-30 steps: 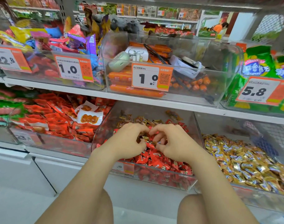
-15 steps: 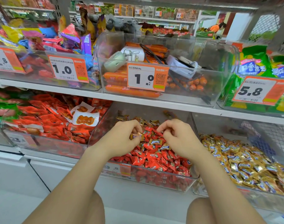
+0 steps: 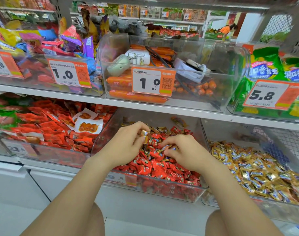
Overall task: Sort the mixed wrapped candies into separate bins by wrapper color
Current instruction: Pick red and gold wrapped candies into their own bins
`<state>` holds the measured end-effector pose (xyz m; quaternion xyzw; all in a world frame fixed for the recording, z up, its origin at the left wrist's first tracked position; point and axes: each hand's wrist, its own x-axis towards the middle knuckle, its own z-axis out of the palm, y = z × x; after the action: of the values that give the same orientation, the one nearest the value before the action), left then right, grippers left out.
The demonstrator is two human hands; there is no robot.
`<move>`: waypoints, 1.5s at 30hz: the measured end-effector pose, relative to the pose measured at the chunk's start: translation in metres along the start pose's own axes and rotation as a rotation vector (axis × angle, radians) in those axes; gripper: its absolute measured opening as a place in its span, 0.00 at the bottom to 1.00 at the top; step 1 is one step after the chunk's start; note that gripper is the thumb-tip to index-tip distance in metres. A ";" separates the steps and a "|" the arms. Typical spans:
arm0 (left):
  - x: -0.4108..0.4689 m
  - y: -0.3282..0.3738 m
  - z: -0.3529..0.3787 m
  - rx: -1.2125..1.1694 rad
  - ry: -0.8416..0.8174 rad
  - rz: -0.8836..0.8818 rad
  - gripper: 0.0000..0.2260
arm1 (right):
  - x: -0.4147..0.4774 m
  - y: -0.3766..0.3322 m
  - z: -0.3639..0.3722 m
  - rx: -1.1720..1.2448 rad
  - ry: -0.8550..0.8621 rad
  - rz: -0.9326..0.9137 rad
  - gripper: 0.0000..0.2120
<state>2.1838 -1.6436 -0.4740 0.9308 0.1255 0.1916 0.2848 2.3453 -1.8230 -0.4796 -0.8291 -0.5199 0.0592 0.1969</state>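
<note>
Shop shelving runs across the front, carrying clear bins side by side. Nearest, both forearms reach into the middle bin (image 3: 106, 133). The right hand (image 3: 184, 154) lies low on the heap, its fingers curled down and pinching a gold-wrapped candy (image 3: 167, 148) with a blue label. The left hand (image 3: 126, 143) sits a little higher and further back, with thumb and fingertips pinching a small clutch of gold candies (image 3: 144, 133) just clear of the pile. Beneath them lie red candies (image 3: 155, 169), crinkly and glossy, with gold strays mixed in towards the back. The gold bin (image 3: 234, 132) stands just beside, to the right of both hands, and its pile of gold sweets (image 3: 257, 171) is heaped towards the front. So the right hand is the nearer one. By my judgement, the left hand must cross over the right or pass its catch across. Beyond, on the upper shelf, sausages (image 3: 138, 97) fill another bin.
</note>
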 end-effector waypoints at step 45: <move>0.007 0.007 0.002 -0.017 -0.048 -0.151 0.20 | -0.006 -0.020 -0.014 0.377 0.197 0.245 0.19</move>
<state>2.1916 -1.6477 -0.4694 0.9206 0.1867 0.1484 0.3093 2.3300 -1.8244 -0.4600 -0.8364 -0.3735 0.0975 0.3891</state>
